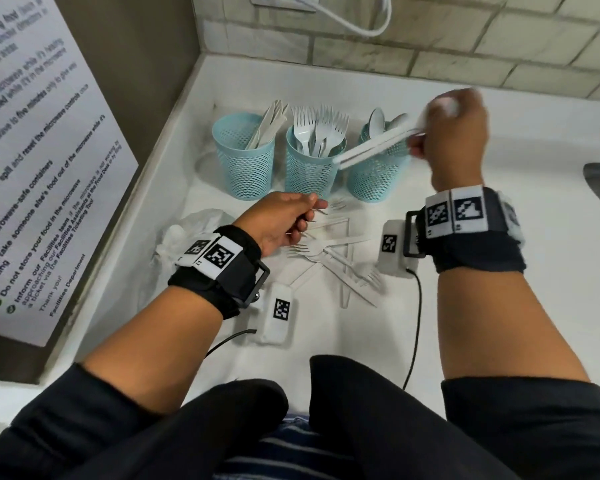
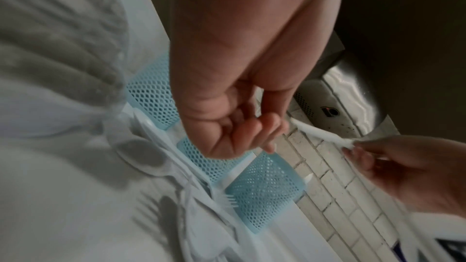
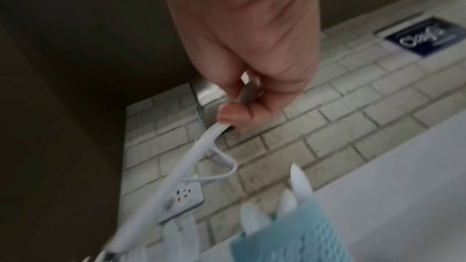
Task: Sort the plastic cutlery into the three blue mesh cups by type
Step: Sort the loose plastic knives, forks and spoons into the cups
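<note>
1. Lying on the white tabletop (image 1: 326, 334), nearer than the middle cup (image 1: 312, 169), is the loose white cutlery (image 1: 336, 261).
2. The left hand (image 1: 284, 221), fingers curled, pinches a fork there.
3. The right hand (image 1: 454, 133), raised right of the middle cup, grips blurred white pieces (image 1: 374, 147) angled across the spoon cup (image 1: 378, 174).
4. The knife cup (image 1: 245, 155) stands left of it.
</note>
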